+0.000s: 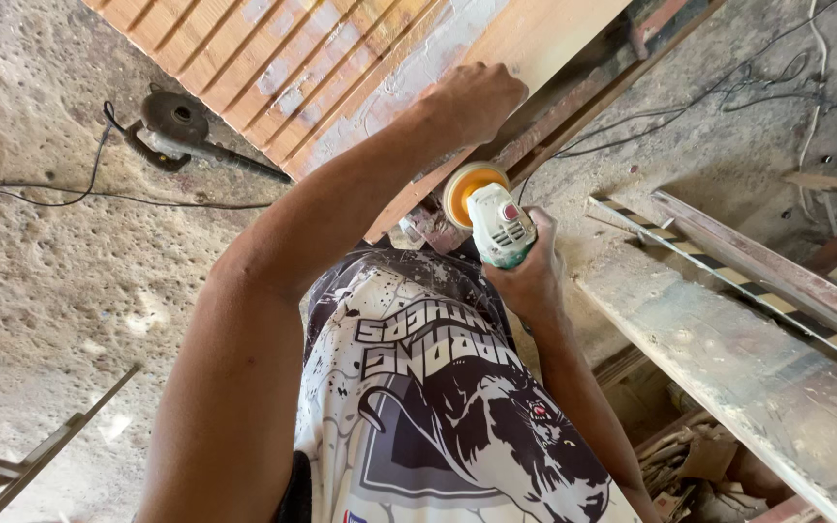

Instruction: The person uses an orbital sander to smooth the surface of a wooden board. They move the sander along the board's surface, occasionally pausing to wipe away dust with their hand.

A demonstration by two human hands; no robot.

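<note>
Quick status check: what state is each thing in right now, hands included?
Left hand: pressed down on the grooved wooden panel.
Right hand: gripping the white handheld sander.
Orange sanding disc: at the panel's edge; spinning cannot be told.
Dark angle grinder: lying idle on the concrete floor, corded.

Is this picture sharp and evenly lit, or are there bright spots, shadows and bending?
Head view: sunlight glares on the wooden panel by the left hand; the sander in the right hand is sharp; the floor lies in dimmer, even light; the plank stretches towards the corner, a sign of wide-lens distortion.
</note>
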